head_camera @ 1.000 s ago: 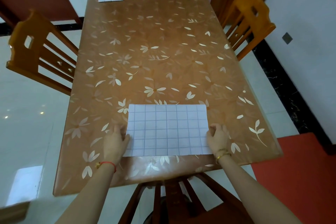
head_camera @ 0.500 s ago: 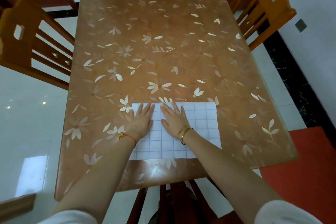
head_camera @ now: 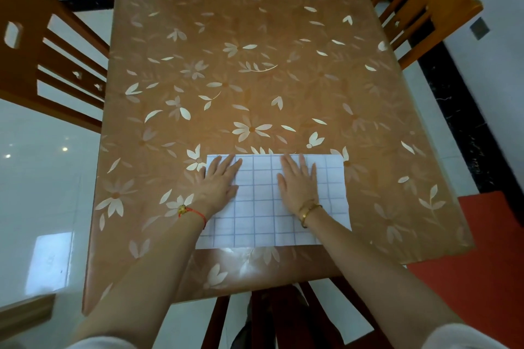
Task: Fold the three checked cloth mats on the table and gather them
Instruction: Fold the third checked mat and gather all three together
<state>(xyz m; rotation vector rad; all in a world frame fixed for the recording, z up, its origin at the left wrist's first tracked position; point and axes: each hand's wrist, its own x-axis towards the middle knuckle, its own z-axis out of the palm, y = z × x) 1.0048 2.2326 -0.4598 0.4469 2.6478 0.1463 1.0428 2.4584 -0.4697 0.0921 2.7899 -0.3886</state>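
Checked mat (head_camera: 261,207) bears left hand (head_camera: 219,181), right hand (head_camera: 297,183), now farther apart.

This is looking like a home dining room: wooden chairs (head_camera: 42,65) are flanking a flower-patterned bench (head_camera: 255,22) over white floor tiles (head_camera: 34,184).

No readable txt, labels, brands or nos. anywhere in view.

White blue-checked mat (head_camera: 263,207); orange flower-patterned table (head_camera: 255,37)
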